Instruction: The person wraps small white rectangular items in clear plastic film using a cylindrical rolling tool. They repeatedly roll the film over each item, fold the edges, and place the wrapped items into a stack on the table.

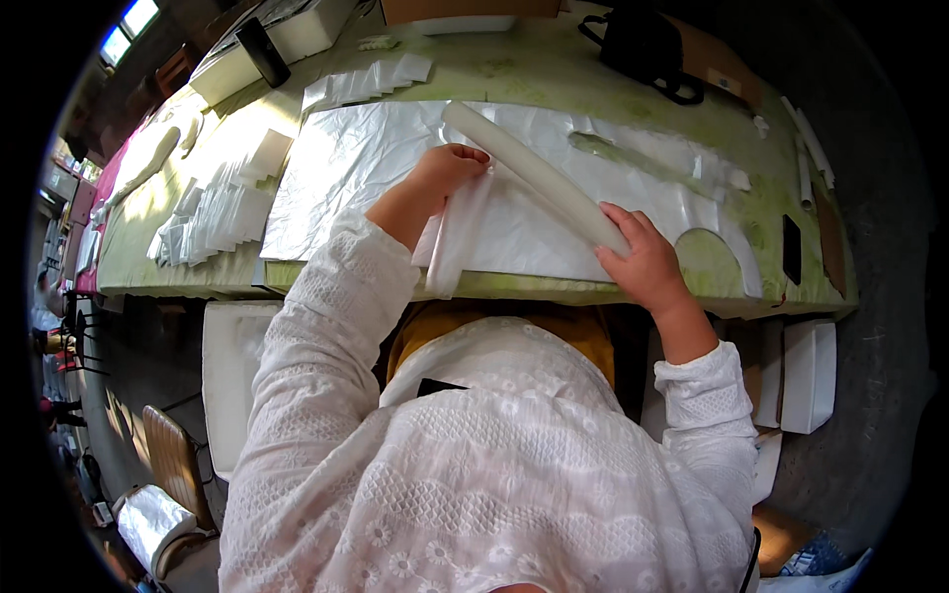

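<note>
My right hand (643, 255) is closed round the near end of a long whitish roll (534, 176), which slants away to the far left. The fingers of my left hand (447, 173) are pinched together on a strip of translucent plastic film (455, 237), close to the roll's middle left side. That strip hangs down toward the table's near edge. Beneath both hands a shiny white plastic sheet (341, 163) lies spread on the table. Whether the film joins the roll cannot be made out.
The table has a green cloth (465, 69). Overlapping stacks of small white packets (222, 212) lie left; more packets (366, 81) are farther back. A black cylinder (262, 51) stands far left, a black bag (638, 49) far right, a phone (792, 249) near the right edge.
</note>
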The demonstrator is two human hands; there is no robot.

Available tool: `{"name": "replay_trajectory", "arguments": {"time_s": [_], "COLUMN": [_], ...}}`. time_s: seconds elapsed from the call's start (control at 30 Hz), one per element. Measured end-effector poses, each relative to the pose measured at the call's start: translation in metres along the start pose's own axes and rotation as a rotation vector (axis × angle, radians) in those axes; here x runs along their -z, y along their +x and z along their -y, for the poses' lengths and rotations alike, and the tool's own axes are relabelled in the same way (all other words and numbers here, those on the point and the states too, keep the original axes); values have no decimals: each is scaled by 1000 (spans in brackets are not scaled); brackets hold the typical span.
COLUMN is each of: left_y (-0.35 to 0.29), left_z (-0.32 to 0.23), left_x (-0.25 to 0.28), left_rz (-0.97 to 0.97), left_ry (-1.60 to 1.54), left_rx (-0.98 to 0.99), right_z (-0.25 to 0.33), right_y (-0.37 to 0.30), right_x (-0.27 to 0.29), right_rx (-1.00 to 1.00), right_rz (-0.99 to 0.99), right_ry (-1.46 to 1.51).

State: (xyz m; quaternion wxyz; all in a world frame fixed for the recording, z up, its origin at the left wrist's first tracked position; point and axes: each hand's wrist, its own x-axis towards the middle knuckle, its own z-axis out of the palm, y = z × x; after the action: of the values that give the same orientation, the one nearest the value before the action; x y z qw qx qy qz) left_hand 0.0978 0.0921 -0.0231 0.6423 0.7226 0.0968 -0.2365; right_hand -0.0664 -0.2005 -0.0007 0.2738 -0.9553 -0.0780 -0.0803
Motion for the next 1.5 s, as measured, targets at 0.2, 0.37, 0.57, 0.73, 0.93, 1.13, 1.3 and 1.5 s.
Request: {"name": "replay_trajectory", "arguments": {"time_s": [0.2,0.37,0.57,0.73,0.93,1.13,1.3,1.5], "left_y": [-98,-157,-174,-187,-170,-129,-126,-101], "left_z": [36,73,104,101,60,71,71,82], "left_x": [35,34,19,19,63,28,20,7], "left_rz": [177,355,379,665,199,148,90,-181], "left_ry": [294,-22,-229,-219,734,1046,963,677], "left_rx": [7,212,184,51,-706,-896,-804,-689], "right_z": [-16,-40,42,66,66,64,67,81], "right_y": [17,13,6,5,3,7,17,69], "right_x": [-14,-13,-43,-86,-89,-89,-93,-96], "right_rx": [19,0,497,586,600,584,299,-170], "right_rz": [-18,-131,-16,155,71,47,-28,186], "right_ry": [-158,-268,-220,-56,12,181,379,264]}}
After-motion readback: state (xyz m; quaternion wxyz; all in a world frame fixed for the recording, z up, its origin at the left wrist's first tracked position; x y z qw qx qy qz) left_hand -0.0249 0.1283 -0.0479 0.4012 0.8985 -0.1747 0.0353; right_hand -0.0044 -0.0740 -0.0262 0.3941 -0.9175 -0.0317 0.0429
